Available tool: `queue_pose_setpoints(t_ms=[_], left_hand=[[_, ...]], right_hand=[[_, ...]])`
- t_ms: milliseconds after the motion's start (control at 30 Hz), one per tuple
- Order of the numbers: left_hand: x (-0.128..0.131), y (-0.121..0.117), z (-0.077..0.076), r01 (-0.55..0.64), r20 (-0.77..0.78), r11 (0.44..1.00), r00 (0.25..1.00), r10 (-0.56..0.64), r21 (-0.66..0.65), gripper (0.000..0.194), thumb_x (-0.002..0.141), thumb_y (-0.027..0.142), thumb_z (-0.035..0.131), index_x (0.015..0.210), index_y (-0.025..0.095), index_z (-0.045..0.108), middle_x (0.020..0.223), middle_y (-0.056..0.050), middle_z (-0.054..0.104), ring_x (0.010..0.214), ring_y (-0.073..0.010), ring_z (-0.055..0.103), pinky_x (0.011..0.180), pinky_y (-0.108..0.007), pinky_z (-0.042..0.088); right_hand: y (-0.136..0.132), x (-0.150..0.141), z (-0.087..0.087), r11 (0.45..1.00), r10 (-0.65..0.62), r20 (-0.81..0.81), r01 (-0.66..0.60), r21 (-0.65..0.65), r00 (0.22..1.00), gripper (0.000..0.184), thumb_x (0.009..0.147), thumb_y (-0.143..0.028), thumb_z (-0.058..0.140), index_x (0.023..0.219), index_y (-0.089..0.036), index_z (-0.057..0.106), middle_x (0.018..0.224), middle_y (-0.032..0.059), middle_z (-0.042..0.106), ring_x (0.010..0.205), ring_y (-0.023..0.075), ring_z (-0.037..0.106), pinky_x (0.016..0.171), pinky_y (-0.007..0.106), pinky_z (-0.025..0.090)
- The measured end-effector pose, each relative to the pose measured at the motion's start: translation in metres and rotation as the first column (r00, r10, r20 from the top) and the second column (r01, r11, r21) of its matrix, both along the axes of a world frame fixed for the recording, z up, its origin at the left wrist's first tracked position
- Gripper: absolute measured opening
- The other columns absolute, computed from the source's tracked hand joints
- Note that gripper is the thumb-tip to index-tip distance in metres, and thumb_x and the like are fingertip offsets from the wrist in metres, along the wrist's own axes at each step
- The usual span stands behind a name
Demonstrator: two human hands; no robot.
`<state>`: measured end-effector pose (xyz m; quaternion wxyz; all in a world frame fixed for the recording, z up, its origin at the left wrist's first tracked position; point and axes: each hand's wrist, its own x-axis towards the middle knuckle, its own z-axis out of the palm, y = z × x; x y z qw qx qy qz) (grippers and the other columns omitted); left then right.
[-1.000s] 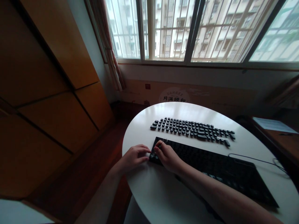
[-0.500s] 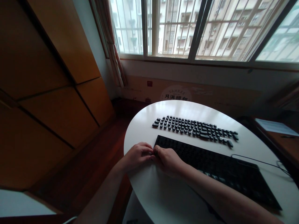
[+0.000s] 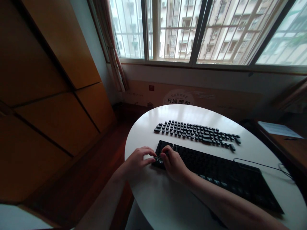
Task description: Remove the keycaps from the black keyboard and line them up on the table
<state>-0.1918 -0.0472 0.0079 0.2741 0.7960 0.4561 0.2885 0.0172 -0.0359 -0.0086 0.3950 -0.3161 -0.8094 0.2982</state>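
A black keyboard (image 3: pixel 216 169) lies slanted across the white round table. My left hand (image 3: pixel 140 158) is at its left end, thumb and forefinger curved around something small and dark by the corner. My right hand (image 3: pixel 174 163) rests over the left part of the keyboard with its fingers pinched together; what they hold is hidden. The fingertips of both hands are close together. Beyond the keyboard, many loose black keycaps (image 3: pixel 196 131) stand in rows on the table.
A thin black cable (image 3: pixel 261 163) runs from the keyboard's far side to the right. The table's curved edge (image 3: pixel 128 140) is by my left forearm. A brown desk (image 3: pixel 285 137) with a paper sheet (image 3: pixel 278 129) stands at the right, and wooden cabinets (image 3: pixel 55 121) at the left.
My right hand has shifted a little right, opening a gap between the hands and uncovering the keyboard's near left corner. The left thumb and forefinger are more parted. The view has shifted slightly.
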Motion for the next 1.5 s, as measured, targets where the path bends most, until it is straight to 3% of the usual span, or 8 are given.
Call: queue_pose_setpoints(t_ms=[100,300,400,567,700,1000,1333,1500], left_hand=[[0.002,0.006,0.004,-0.001,0.023,1.000,1.000,0.002,-0.011,0.014,0.083,0.023,0.066,0.094,0.019,0.072,0.097,-0.004,0.070,0.092,-0.0182,0.063,0.088,-0.029,0.047],[-0.007,0.022,0.019,0.020,-0.058,0.998,0.998,-0.023,-0.058,0.014,0.083,0.027,0.066,0.093,0.020,0.072,0.094,-0.003,0.071,0.085,-0.0166,0.062,0.081,-0.027,0.047],[-0.019,0.039,0.020,-0.050,-0.056,0.999,0.997,0.049,-0.018,0.018,0.083,0.032,0.066,0.094,0.019,0.072,0.096,-0.004,0.071,0.090,-0.0184,0.063,0.084,-0.030,0.048],[-0.021,0.085,0.006,-0.252,-0.062,0.952,0.962,0.266,0.171,0.018,0.084,0.029,0.063,0.096,0.019,0.073,0.091,-0.005,0.069,0.081,-0.0176,0.063,0.074,-0.028,0.050],[-0.012,0.111,-0.012,-0.310,-0.143,0.931,0.930,0.339,0.192,0.018,0.080,0.022,0.065,0.096,0.021,0.074,0.086,-0.002,0.067,0.072,-0.0152,0.061,0.072,-0.027,0.049],[-0.013,0.114,-0.018,-0.337,-0.172,0.924,0.914,0.367,0.180,0.019,0.082,0.027,0.064,0.097,0.023,0.075,0.089,-0.002,0.066,0.073,-0.0160,0.060,0.072,-0.028,0.047],[-0.014,0.114,-0.024,-0.335,-0.123,0.923,0.924,0.361,0.190,0.031,0.081,0.026,0.064,0.112,0.021,0.069,0.090,-0.002,0.067,0.068,-0.0142,0.058,0.071,-0.027,0.048],[-0.013,0.114,-0.027,-0.329,-0.094,0.920,0.930,0.354,0.215,0.027,0.081,0.024,0.066,0.107,0.021,0.070,0.090,-0.001,0.064,0.070,-0.0141,0.057,0.072,-0.027,0.047]], right_hand=[[0.001,-0.001,0.002,0.999,-0.042,-0.061,0.041,-0.017,0.997,0.017,0.099,-0.032,0.041,0.090,-0.019,0.048,0.069,-0.0006,0.056,0.058,0.0125,0.052,0.058,0.022,0.038],[0.000,0.002,0.007,0.992,-0.109,-0.001,0.109,0.070,0.994,0.018,0.098,-0.033,0.039,0.090,-0.019,0.048,0.069,-0.0001,0.055,0.055,0.0131,0.050,0.057,0.023,0.036],[0.001,0.009,0.017,0.981,-0.146,0.049,0.138,0.140,0.988,0.018,0.098,-0.033,0.039,0.091,-0.019,0.048,0.067,-0.0002,0.055,0.053,0.0129,0.049,0.055,0.023,0.032],[0.008,0.019,0.039,0.976,-0.179,0.077,0.167,0.140,0.981,0.020,0.099,-0.035,0.040,0.090,-0.019,0.048,0.060,-0.0025,0.052,0.049,0.0120,0.044,0.053,0.023,0.030],[0.015,0.023,0.043,0.988,-0.139,0.081,0.132,0.080,0.987,0.020,0.098,-0.035,0.041,0.088,-0.019,0.048,0.060,-0.0030,0.050,0.050,0.0119,0.044,0.054,0.023,0.030],[0.020,0.020,0.026,0.992,-0.064,0.014,0.065,-0.109,0.998,0.022,0.097,-0.037,0.043,0.085,-0.019,0.049,0.060,-0.0028,0.051,0.054,0.0123,0.047,0.056,0.024,0.034],[0.022,0.029,0.033,0.973,-0.066,-0.100,0.042,-0.228,0.993,0.030,0.098,-0.047,0.042,0.087,-0.020,0.049,0.054,-0.0058,0.046,0.045,0.0095,0.043,0.047,0.021,0.033],[0.009,0.033,0.023,0.935,0.025,-0.094,-0.057,-0.351,0.995,0.033,0.098,-0.051,0.042,0.086,-0.020,0.047,0.052,-0.0075,0.044,0.041,0.0081,0.040,0.043,0.019,0.031]])
